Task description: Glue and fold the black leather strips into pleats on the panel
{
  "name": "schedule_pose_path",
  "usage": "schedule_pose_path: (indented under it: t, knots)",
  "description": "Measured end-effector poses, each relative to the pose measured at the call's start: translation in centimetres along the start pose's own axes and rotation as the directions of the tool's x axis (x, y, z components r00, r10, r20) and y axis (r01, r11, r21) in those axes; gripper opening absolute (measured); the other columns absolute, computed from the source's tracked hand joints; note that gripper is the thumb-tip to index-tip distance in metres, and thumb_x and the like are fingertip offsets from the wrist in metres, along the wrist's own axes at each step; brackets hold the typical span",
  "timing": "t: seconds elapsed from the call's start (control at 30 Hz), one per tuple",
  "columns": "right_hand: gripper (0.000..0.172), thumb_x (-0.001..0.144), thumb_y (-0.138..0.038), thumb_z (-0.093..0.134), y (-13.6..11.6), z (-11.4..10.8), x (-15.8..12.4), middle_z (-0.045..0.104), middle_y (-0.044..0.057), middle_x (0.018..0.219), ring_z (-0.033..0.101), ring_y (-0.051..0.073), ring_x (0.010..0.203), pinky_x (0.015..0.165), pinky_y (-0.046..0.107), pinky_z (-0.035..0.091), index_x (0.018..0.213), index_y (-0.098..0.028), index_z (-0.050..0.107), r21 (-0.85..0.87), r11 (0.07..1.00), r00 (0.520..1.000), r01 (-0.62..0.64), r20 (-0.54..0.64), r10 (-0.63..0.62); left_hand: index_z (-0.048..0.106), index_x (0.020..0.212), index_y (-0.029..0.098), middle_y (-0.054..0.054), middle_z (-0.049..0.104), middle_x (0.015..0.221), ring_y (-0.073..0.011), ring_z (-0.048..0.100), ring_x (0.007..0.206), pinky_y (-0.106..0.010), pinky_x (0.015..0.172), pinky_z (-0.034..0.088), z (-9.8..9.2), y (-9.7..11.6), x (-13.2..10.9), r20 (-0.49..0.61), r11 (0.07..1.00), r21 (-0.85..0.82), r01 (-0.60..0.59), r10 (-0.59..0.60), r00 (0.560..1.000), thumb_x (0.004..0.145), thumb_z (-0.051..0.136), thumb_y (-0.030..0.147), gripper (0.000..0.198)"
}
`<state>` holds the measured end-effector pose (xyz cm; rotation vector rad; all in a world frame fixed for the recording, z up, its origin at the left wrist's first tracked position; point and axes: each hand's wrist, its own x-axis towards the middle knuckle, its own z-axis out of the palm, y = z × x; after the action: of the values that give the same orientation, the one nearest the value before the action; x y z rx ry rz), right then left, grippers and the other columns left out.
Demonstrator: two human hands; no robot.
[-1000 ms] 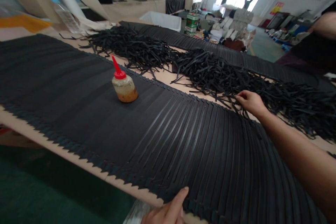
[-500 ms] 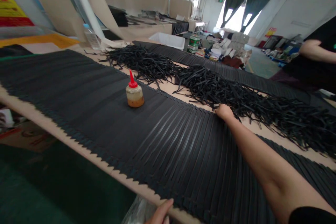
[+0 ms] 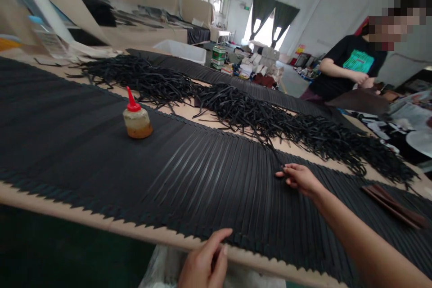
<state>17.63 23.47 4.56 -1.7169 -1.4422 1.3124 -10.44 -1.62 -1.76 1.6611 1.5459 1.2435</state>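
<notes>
A long black sheet [image 3: 84, 144] with notched edges lies on the table, with narrow black strips laid side by side across its right part. My right hand [image 3: 299, 177] is over these strips, its fingers pinching a loose black strip [image 3: 277, 155] that trails back to the pile of black strips [image 3: 243, 108]. My left hand [image 3: 205, 258] is at the near table edge, holding nothing, with thumb and index finger apart and the index fingertip by the notched border. On the sheet's left part stands a squeeze bottle [image 3: 138, 121] with a red nozzle and amber liquid inside.
Folded brown pieces [image 3: 393, 207] lie on the strips at the right. Beyond the pile runs a second black sheet [image 3: 189, 69]. Another person [image 3: 351, 69] stands across the table, hands on a dark brown piece [image 3: 359, 99]. A white bin [image 3: 182, 51] and stacked cans [image 3: 218, 56] are farther back.
My right hand has come back from the far edge toward me, drawing a strip out of the pile. More of my left hand shows. The view has turned right, showing the other person and brown pieces.
</notes>
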Motion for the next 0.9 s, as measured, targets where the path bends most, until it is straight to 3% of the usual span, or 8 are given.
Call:
schedule_pose_path:
  t: [0.3,0.5,0.6,0.67,0.73,0.8,0.87,0.9]
  knots:
    - [0.035,0.067,-0.035,0.087,3.2,5.4,-11.0,0.075,0.006,0.099,0.046,0.007,0.048,0.035,0.020,0.023,0.087,-0.023,0.061,0.585,0.807,0.994,-0.079,-0.014,0.108,0.063,0.121,0.020,-0.009,0.064,0.122,-0.0218,0.066,0.105,-0.035,0.091,0.054,4.9,6.7,7.0,0.092,0.997,-0.081,0.010,-0.003,0.996,0.097,0.051,0.021,0.027]
    - [0.044,0.060,-0.036,0.092,3.9,8.7,-13.8,0.069,0.000,0.080,0.055,0.008,0.057,0.044,0.018,0.041,0.093,-0.019,0.068,0.747,0.665,0.974,-0.032,-0.126,0.188,0.068,0.101,0.015,-0.004,0.072,0.084,-0.0159,0.066,0.071,-0.026,0.068,0.053,7.7,7.2,7.4,0.316,0.904,-0.311,0.292,-0.192,0.929,0.096,0.050,0.029,0.023]
    - [0.043,0.068,-0.048,0.085,4.4,8.4,-15.2,0.056,-0.005,0.063,0.048,0.007,0.050,0.042,0.018,0.035,0.094,-0.018,0.067,0.607,0.794,0.986,-0.040,-0.107,0.131,0.066,0.080,0.015,0.001,0.061,0.059,-0.0124,0.058,0.054,-0.021,0.055,0.044,6.8,6.3,6.4,0.354,0.876,-0.316,0.365,-0.248,0.902,0.096,0.047,0.027,0.028]
    - [0.036,0.079,-0.052,0.075,4.0,7.7,-16.1,0.051,-0.005,0.059,0.044,0.008,0.047,0.041,0.020,0.034,0.089,-0.019,0.067,0.283,0.953,0.976,0.112,-0.213,-0.052,0.066,0.076,0.015,0.002,0.057,0.054,-0.0130,0.055,0.053,-0.021,0.053,0.040,5.6,5.5,5.6,0.342,0.870,-0.293,0.397,-0.292,0.893,0.094,0.051,0.029,0.028]
    - [0.026,0.089,-0.046,0.066,2.9,7.2,-16.7,0.060,0.000,0.070,0.057,0.013,0.061,0.054,0.025,0.046,0.089,-0.020,0.067,-0.143,0.907,0.887,0.397,-0.192,-0.419,0.069,0.075,0.016,0.001,0.060,0.057,-0.0151,0.058,0.059,-0.023,0.056,0.040,4.4,5.1,4.8,0.325,0.872,-0.264,0.413,-0.323,0.889,0.091,0.055,0.032,0.026]
    - [0.018,0.094,-0.037,0.061,1.3,7.6,-16.9,0.069,0.008,0.098,0.066,0.022,0.094,0.082,0.034,0.053,0.100,-0.021,0.069,-0.380,0.626,0.706,0.681,0.115,-0.699,0.072,0.081,0.017,-0.001,0.068,0.071,-0.0178,0.063,0.072,-0.025,0.065,0.044,3.4,4.9,4.1,0.324,0.878,-0.263,0.399,-0.309,0.894,0.087,0.059,0.027,0.018]
    - [0.022,0.096,-0.033,0.057,-0.4,8.6,-16.5,0.069,0.011,0.113,0.064,0.026,0.110,0.095,0.042,0.050,0.112,-0.022,0.067,-0.378,0.394,0.538,0.838,0.447,-0.715,0.073,0.087,0.018,-0.002,0.072,0.084,-0.0193,0.065,0.082,-0.026,0.072,0.045,2.6,4.8,3.5,0.315,0.873,-0.297,0.387,-0.294,0.903,0.081,0.059,0.016,0.016]
    - [0.023,0.098,-0.033,0.054,-1.1,9.2,-16.1,0.070,0.011,0.112,0.065,0.026,0.107,0.093,0.042,0.051,0.114,-0.022,0.067,-0.365,0.356,0.508,0.861,0.556,-0.658,0.072,0.086,0.018,-0.002,0.072,0.084,-0.0190,0.064,0.082,-0.025,0.071,0.045,2.2,4.7,3.2,0.302,0.862,-0.315,0.396,-0.305,0.903,0.078,0.058,0.013,0.017]
